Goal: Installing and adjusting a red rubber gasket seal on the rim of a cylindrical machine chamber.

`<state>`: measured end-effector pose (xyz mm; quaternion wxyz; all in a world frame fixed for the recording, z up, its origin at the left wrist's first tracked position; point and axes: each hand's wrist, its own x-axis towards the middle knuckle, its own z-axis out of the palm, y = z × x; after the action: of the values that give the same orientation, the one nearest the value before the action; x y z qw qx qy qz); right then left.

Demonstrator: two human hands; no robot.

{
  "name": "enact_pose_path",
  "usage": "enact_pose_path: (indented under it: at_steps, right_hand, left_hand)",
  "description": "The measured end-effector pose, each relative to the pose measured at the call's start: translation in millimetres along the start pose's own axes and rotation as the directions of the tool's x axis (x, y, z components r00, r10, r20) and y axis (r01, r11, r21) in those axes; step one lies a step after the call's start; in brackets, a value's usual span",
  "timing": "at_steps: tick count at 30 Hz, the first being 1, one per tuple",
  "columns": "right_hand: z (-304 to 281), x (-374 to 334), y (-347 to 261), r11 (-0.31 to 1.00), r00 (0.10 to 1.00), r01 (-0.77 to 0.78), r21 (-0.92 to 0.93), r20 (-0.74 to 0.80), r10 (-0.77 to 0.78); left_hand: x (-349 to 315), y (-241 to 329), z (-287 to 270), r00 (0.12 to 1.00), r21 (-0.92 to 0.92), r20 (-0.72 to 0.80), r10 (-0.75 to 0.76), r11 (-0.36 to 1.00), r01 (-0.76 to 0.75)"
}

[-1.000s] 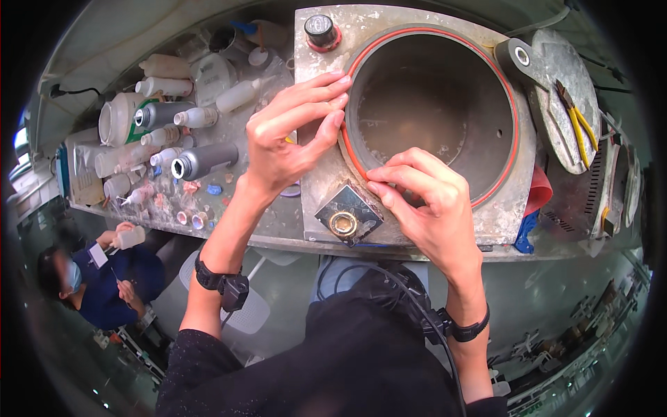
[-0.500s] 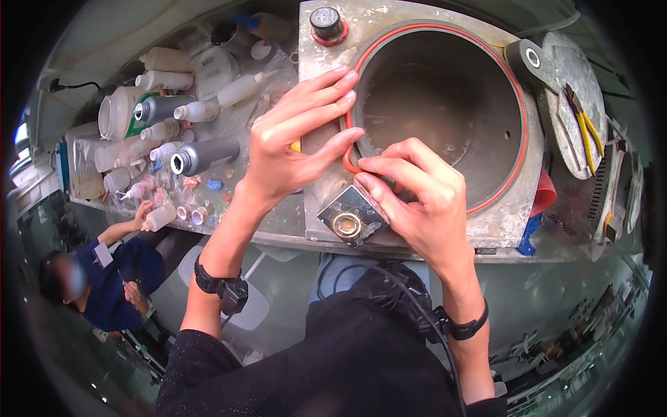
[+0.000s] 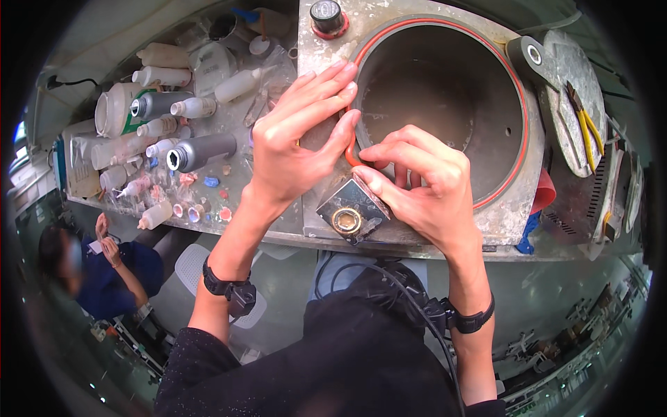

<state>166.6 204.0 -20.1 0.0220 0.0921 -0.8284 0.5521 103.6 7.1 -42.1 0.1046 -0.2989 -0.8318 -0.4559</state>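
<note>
An orange-red rubber sealing ring [image 3: 526, 139] runs around the rim of a round, deep metal chamber [image 3: 417, 90]. At the chamber's left edge, my left hand [image 3: 299, 139] lies against the ring with its fingers stretched out and its thumb apart. Just below it, my right hand [image 3: 424, 187] is closed, pinching the ring between thumb and forefinger at the lower left of the rim, where a short stretch of it curves out. Under the right fingers sits a dark, tilted square block [image 3: 337, 203] with a round brass-coloured fitting [image 3: 346, 221].
Several plastic bottles [image 3: 201, 151] crowd the bench on the left. A black knob [image 3: 325, 15] stands behind the chamber. Right of it are a hinged round lid [image 3: 566, 104], yellow-handled pliers [image 3: 587, 132] and a red cup [image 3: 544, 191]. Another person [image 3: 104, 278] sits at the far left.
My left thumb has drawn up closer to its fingers, and my right hand has shifted slightly right, still pinching the ring. The other person has let go of a small bottle and brought both hands together.
</note>
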Motion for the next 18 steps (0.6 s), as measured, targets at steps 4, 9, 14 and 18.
enact_pose_path:
  at_steps: [4,9,14,18]
  right_hand:
    - [6,1,6,0.99,0.99,0.139,-0.023,-0.036,-0.14]
    - [1,5,1,0.998,0.999,0.028,0.064,0.013,-0.029]
    - [-1,7,4,0.995,0.999,-0.008,0.101,0.048,0.003]
    - [-1,8,3,0.993,0.999,-0.026,0.118,0.047,0.021]
  left_hand:
    - [-1,-1,5,0.999,0.046,-0.037,-0.018,0.999,0.02]
    - [-3,-9,1,0.999,-0.003,-0.037,-0.025,1.0,0.025]
    - [-3,-10,-11,0.993,-0.07,0.115,-0.016,0.997,0.024]
    - [-4,-7,-18,0.983,-0.044,0.185,-0.011,0.999,0.019]
